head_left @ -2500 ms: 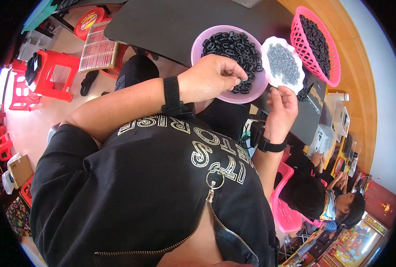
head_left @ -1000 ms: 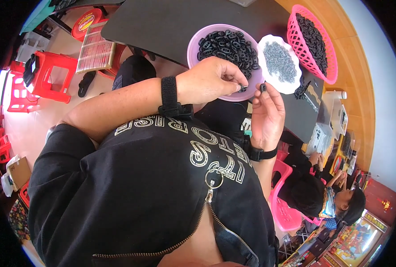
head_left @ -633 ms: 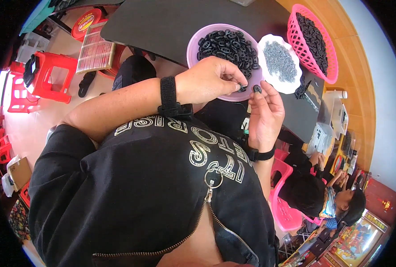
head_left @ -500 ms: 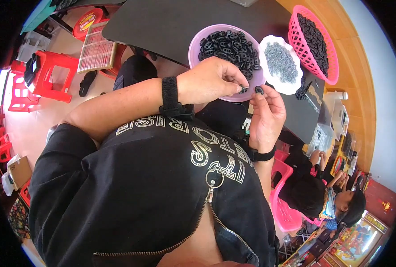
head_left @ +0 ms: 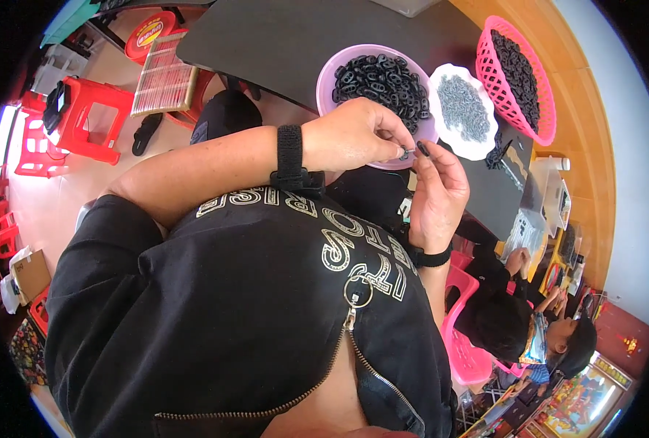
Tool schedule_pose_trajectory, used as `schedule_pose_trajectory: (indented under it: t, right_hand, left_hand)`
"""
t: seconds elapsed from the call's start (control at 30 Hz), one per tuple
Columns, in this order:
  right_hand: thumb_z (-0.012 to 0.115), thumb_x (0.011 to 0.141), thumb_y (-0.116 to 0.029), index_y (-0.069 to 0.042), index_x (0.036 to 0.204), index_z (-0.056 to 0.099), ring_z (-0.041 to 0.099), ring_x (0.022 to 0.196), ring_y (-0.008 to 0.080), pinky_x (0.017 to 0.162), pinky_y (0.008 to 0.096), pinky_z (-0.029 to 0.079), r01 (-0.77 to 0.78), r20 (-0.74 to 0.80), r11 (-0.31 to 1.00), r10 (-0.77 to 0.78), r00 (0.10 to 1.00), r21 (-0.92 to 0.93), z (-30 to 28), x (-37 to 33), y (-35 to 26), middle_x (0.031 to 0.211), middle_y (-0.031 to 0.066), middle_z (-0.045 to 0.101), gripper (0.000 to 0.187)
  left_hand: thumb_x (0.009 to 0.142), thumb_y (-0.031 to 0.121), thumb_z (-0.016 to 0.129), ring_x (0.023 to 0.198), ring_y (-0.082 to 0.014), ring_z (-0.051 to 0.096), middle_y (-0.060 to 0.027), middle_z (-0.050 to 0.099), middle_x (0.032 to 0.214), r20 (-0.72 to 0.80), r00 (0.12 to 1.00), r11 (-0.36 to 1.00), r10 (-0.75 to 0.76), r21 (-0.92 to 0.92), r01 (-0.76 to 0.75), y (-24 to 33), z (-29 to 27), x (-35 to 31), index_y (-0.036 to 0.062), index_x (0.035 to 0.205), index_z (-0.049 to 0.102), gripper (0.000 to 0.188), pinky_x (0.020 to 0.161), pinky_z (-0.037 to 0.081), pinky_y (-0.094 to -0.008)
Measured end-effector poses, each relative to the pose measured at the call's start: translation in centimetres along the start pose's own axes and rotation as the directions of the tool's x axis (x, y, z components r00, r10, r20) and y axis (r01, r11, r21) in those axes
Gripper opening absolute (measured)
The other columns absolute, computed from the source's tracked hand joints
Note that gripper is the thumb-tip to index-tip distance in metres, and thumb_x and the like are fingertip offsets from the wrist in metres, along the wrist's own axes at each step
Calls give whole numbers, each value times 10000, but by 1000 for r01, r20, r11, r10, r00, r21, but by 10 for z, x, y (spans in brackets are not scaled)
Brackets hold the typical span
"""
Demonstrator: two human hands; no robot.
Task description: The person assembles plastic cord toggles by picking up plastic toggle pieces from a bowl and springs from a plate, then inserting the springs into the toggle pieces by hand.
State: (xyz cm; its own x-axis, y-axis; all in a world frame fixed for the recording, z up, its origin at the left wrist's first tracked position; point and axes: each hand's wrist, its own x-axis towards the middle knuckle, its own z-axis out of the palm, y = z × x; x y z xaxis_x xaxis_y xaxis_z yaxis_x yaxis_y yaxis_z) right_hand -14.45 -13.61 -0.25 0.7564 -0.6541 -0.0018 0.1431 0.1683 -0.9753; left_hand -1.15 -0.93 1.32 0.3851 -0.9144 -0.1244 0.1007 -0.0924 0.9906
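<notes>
My left hand (head_left: 361,135) pinches a small silver pin-like piece (head_left: 410,150) between thumb and fingertips. Facing it, my right hand (head_left: 439,191) grips a small black oval plastic part (head_left: 422,148) by its edge. The tip of the silver piece meets or nearly meets the black part; the exact contact is too small to tell. Both hands hover over the near rim of a lilac bowl (head_left: 324,82) heaped with black oval parts that have holes in them (head_left: 383,84). Just right of it stands a white scalloped dish (head_left: 478,151) full of small silver pieces (head_left: 463,109).
A pink lattice basket (head_left: 491,87) of black parts leans at the right on the dark table (head_left: 266,51). Beyond my right arm are a pink chair (head_left: 462,358) and people working at the table. Red stools (head_left: 94,109) and a slatted seat (head_left: 165,77) stand left.
My left hand has moved slightly right, bringing the silver piece up to the black part. The black part has tilted in my right fingers. The whole view has shifted a little.
</notes>
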Motion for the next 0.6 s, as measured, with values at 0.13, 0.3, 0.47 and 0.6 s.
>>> schedule_pose_trajectory:
  t: [0.13, 0.3, 0.47, 0.6]
  right_hand:
    - [598, 818, 75, 23, 1021, 617, 558, 790, 85, 755, 209, 450, 18, 1, 999, -18, 1000, -32, -1, 0, 2, 928, 56, 628, 211]
    - [599, 824, 62, 20, 994, 612, 556, 768, 81, 727, 208, 456, 33, 28, 999, -32, 999, -37, -2, -1, 1, 917, 56, 626, 175]
    - [587, 839, 39, -2, 927, 574, 595, 763, 108, 686, 228, 491, 16, 35, 999, -17, 999, 46, -3, -2, -1, 988, 131, 635, 98]
    - [586, 838, 38, -9, 888, 551, 606, 781, 125, 691, 238, 503, 78, 65, 992, -84, 994, 97, -5, -2, -3, 1044, 172, 622, 77]
  left_hand:
    - [844, 50, 584, 755, -68, 560, -23, 617, 839, 11, 1000, 1000, 15, -6, -15, -3, -1, 2, 2, 1024, 636, 193, 682, 473, -207]
    - [844, 49, 583, 752, -66, 556, -25, 617, 837, 27, 1000, 1000, -3, -27, 4, -4, 0, 2, 0, 1025, 635, 195, 681, 472, -208]
    - [844, 52, 583, 736, -63, 546, -20, 605, 822, 7, 1000, 999, -8, -46, 9, -3, -3, 1, -7, 1027, 632, 199, 669, 469, -211]
    - [845, 53, 582, 725, -65, 542, -14, 599, 811, 1, 1000, 1000, 14, -12, -14, -7, -4, 2, -12, 1035, 629, 206, 672, 470, -215]
